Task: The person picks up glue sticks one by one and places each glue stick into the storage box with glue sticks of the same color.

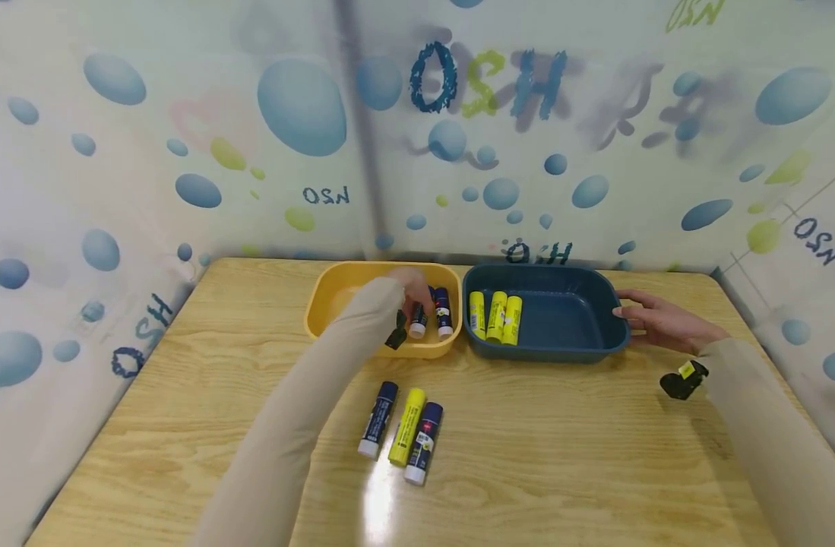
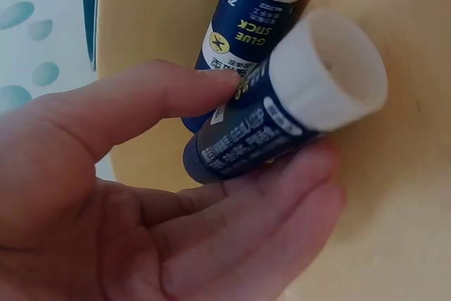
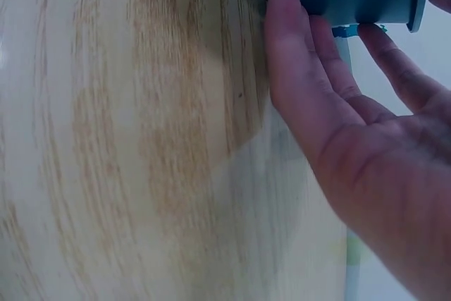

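Note:
My left hand [image 1: 412,287] reaches into the yellow bin [image 1: 376,349]. Between thumb and fingers it holds a dark blue glue stick [image 2: 246,121] with a white end, tilted. Close behind lies another blue glue stick [image 2: 254,26] in the same bin. At the blue bin's [image 1: 547,352] right end, my right hand [image 1: 666,323] grips the wall, with the thumb at the rim and fingers against the outside [image 3: 296,40]. Three yellow glue sticks [image 1: 497,315] lie along the left side of the blue bin. The left hand partly hides the yellow bin's contents.
On the table in front of the bins lie a blue glue stick [image 1: 378,419], a yellow glue stick [image 1: 407,427] and a second blue one [image 1: 424,444]. Both bins stand side by side near the patterned wall covering [image 1: 403,175] at the back of the wooden table [image 1: 561,456].

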### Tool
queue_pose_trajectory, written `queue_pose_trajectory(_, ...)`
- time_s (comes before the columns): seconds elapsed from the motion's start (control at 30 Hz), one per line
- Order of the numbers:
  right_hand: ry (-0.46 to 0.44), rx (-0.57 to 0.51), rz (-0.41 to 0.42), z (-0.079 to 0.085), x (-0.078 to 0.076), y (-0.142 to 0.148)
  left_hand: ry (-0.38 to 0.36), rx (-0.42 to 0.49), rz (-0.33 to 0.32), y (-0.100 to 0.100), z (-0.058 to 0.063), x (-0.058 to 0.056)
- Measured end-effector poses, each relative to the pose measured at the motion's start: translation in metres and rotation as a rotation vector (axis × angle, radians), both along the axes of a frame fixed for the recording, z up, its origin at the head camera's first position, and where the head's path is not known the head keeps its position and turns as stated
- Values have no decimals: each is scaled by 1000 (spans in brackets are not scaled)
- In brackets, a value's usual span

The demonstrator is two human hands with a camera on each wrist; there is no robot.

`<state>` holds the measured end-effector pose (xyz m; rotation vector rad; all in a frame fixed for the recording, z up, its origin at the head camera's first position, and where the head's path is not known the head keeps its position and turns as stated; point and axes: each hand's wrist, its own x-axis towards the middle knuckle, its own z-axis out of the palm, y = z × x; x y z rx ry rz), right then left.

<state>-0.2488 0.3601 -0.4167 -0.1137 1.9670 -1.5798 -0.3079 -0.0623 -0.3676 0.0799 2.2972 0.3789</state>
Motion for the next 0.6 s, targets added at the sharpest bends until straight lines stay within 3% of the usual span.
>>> queue_pose_trajectory(0.1,-13,-42,4,-1,0,1,-52,26,57,5,-3,-3)
queue_pose_trajectory(0.17,-16,-56,5,-1,0,1,-42,44,76,6,-3,-3)
queue_pose_trajectory(0.4,-7,-31,-12,-1,-2,2,32,27,34,5,-3,-3)
queue_pose_trajectory(0.6,-9,-54,-7,-3,-1,2,50,41,78,0,1,3)
